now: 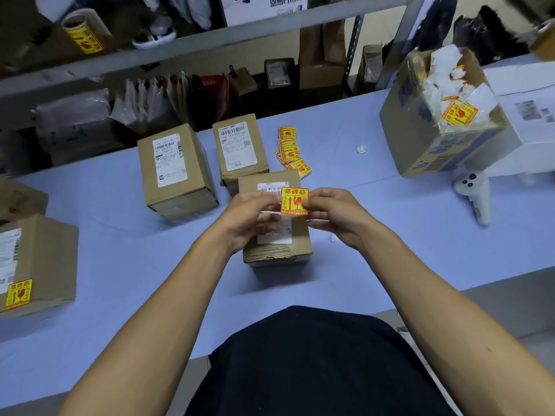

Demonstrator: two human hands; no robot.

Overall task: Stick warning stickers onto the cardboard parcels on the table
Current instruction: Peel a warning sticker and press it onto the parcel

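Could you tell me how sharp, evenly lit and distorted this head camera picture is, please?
Head view: the sticker held by both hands is crisp; light is soft and even, with no glare on the table; the shelf rail bows from wide-angle distortion; upper corners are blurred and dim.

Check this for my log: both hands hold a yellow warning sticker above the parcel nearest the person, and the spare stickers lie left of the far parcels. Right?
Not quite. The head view shows the spare stickers right of the far parcels. Otherwise correct: left hand and right hand hold the sticker above the nearest parcel.
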